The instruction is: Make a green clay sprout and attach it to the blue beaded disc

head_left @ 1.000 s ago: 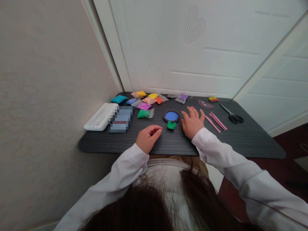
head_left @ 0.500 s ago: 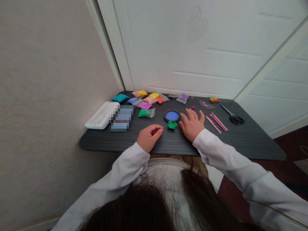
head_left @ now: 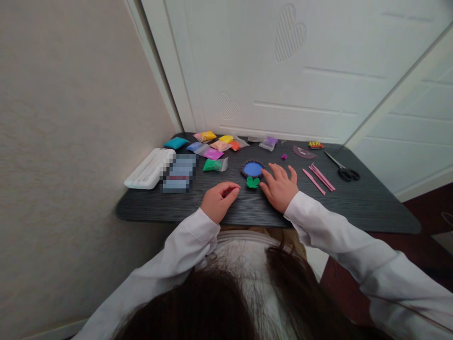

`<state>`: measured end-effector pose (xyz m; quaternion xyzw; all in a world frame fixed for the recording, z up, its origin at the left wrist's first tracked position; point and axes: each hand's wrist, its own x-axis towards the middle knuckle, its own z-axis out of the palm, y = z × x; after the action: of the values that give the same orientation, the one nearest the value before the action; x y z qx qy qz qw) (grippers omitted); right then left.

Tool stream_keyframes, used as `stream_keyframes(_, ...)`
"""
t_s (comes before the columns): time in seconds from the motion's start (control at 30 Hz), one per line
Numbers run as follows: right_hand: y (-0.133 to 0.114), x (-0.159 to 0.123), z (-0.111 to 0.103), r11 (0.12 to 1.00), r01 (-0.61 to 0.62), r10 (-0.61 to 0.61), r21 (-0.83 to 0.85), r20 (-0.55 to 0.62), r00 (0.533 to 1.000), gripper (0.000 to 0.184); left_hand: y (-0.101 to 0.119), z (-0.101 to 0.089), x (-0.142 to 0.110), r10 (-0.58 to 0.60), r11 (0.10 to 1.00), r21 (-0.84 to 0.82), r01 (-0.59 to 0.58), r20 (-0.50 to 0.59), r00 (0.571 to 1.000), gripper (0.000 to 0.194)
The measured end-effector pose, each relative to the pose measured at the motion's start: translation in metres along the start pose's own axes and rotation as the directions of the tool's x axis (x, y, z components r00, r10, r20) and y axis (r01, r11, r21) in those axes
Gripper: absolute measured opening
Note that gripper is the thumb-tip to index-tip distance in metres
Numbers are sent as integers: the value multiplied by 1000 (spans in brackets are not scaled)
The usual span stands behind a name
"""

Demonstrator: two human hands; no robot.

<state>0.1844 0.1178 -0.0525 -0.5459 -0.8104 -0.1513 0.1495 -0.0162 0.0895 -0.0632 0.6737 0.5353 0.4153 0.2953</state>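
We logged one blue disc (head_left: 253, 169) on a dark table (head_left: 364, 208), one green piece (head_left: 252, 182) at its near edge.
Disc's long axis looked sideways; green lobes fanned outward. Right hand (head_left: 281, 190) was open, fingers spread, just beside the green piece; left hand (head_left: 216, 203) was curled, contents we couldn't tell. Behind stood a white door (head_left: 219, 47) with two hearts (head_left: 290, 34).

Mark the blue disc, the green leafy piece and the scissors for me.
Blue disc (head_left: 253, 169), head view: middle of its flat face.
Green leafy piece (head_left: 252, 182), head view: middle of its lobes.
Scissors (head_left: 342, 168), head view: where blades meet handles.
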Motion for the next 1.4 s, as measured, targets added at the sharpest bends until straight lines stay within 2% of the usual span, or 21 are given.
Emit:
stream_keyframes(0.07,-7,-4,-2,999,34,-35,30,22,999,40,0,0,0,-7,1000,1,7,1,1000,25)
stream_keyframes(0.17,-4,-3,2,999,-8,7,46,32,999,40,1,0,0,-9,1000,1,9,-4,1000,25)
stream_keyframes(0.33,22,7,9,988,-140,139,65,18,990,40,2,0,-1,-1,1000,9,1,-4,1000,25)
stream_keyframes(0.47,43,9,-5,958,-228,230,175,13,973,40,1,0,-1,5,1000,11,-5,-3,1000,25)
stream_keyframes(0.53,49,3,-17,948,-214,208,237,53,977,40,0,0,-1,9,1000,13,-9,-2,1000,25)
stream_keyframes(0.63,50,-14,-28,950,-142,92,277,187,978,42,0,0,0,11,1000,19,-11,-4,1000,25)
stream_keyframes(0.73,43,-31,-29,948,-112,24,298,284,959,41,0,0,0,9,1000,16,-9,-3,1000,25)
stream_keyframes(0.83,37,-37,-26,925,-134,21,356,305,952,28,0,0,0,5,1000,9,-5,2,1000,25)
stream_keyframes(0.93,31,-36,-26,845,-183,41,503,280,959,20,-1,1,0,5,1000,23,-5,-3,1000,25)
stream_keyframes(1.1,15,-39,-22,571,-196,43,797,210,977,16,1,0,0,20,999,29,-20,0,1000,25)
stream_keyframes(1.17,9,-42,-19,508,-183,14,842,204,979,17,4,0,-1,34,998,45,-34,12,999,25)
stream_keyframes(1.23,5,-44,-18,512,-172,10,841,194,981,18,9,2,-1,68,994,81,-71,32,997,24)
stream_keyframes(1.4,3,-45,-20,646,-142,5,750,181,983,18,19,15,-1,221,962,124,-244,168,961,22)
